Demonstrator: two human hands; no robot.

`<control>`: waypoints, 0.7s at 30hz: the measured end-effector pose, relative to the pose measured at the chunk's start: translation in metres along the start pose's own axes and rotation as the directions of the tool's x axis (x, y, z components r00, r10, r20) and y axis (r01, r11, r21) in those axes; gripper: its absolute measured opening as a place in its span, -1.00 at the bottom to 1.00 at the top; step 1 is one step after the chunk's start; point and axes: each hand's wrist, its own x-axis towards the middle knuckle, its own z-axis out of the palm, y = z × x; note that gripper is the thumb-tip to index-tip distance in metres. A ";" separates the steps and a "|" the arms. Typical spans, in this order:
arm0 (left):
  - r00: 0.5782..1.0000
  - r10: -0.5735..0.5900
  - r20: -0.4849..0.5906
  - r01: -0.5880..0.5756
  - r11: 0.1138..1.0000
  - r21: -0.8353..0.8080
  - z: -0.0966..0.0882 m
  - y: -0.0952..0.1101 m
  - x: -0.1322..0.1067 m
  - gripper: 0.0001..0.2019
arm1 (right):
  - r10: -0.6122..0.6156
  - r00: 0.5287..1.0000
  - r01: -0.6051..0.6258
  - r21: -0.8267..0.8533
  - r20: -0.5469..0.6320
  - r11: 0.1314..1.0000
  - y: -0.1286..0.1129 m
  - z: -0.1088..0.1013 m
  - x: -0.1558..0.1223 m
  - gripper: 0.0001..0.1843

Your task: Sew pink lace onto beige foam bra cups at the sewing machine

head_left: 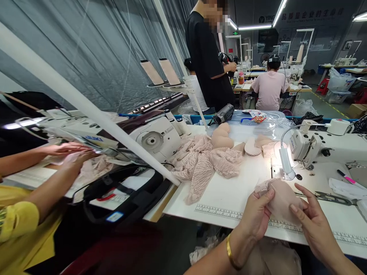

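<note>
Between my two hands, above the table's front edge, is a beige bra cup with thin fabric over it. My left hand, a gold bangle at its wrist, pinches the cup's left side between thumb and fingers. On the other side, the thumb of my right hand presses the cup, with the index finger raised. Just beyond the cup stands the white sewing machine, its small lamp lighting the needle area. Thread snips lie right of my right hand.
Beige lace pieces and stacked foam cups lie left on the white table. A pink marker rests at right. A slanted white pole crosses the left side, where a co-worker's hands work at another machine.
</note>
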 end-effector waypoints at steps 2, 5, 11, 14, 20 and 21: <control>1.000 -0.011 -0.003 0.011 1.000 -0.008 0.002 0.001 0.000 -0.43 | 0.031 0.999 -0.030 0.039 -0.024 0.999 0.002 0.002 0.001 -0.10; 1.000 -0.007 -0.026 0.007 1.000 -0.022 0.005 0.001 0.001 -0.47 | 0.057 0.998 -0.054 0.064 -0.039 0.996 0.005 0.003 0.001 -0.08; 0.999 -0.004 -0.052 0.002 0.999 -0.036 0.006 -0.001 0.004 -0.44 | 0.068 0.997 -0.064 0.086 -0.042 0.994 0.007 0.003 0.001 -0.08; 0.999 0.009 -0.041 -0.010 0.999 -0.031 0.006 -0.003 0.005 -0.43 | 0.066 0.996 -0.060 0.100 -0.053 0.993 0.006 0.003 0.002 -0.10; 0.999 0.025 -0.024 -0.026 0.999 -0.019 0.007 -0.005 0.008 -0.43 | 0.093 0.991 -0.082 0.123 -0.094 0.989 0.002 0.005 0.003 -0.11; 0.999 0.027 -0.024 -0.027 1.000 -0.011 0.007 -0.005 0.009 -0.43 | 0.095 0.990 -0.082 0.124 -0.103 0.989 0.001 0.006 0.003 -0.11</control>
